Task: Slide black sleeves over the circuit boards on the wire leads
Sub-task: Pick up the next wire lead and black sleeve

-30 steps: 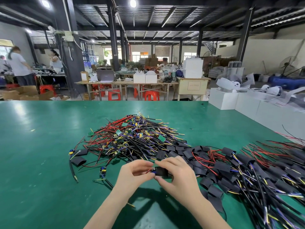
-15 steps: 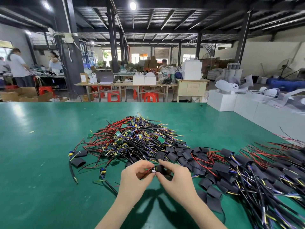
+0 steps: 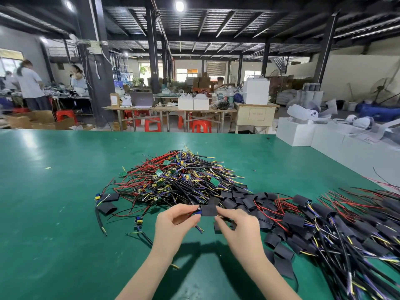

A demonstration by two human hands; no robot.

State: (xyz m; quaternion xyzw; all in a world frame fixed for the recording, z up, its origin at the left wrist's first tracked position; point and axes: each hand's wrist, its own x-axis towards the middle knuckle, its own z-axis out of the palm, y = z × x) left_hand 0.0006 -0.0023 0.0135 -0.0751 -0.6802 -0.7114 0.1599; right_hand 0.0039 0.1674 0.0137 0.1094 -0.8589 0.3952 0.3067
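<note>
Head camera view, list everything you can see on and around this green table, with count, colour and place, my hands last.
Table: one, green, fills the foreground.
Unsleeved wire leads: one pile, red, black and yellow with small green circuit boards, table centre.
Sleeved wire leads: one pile, black sleeves on red and black wires, right side.
Loose black sleeves: two, left of the central pile.
White boxes: several, along the table's right edge.
Red stools: several, under the far tables.
People: three plain, at the background benches.
Held black sleeve: one, between both hands.
Left hand: pinches the wire-lead end.
Right hand: pinches the held sleeve.
</note>
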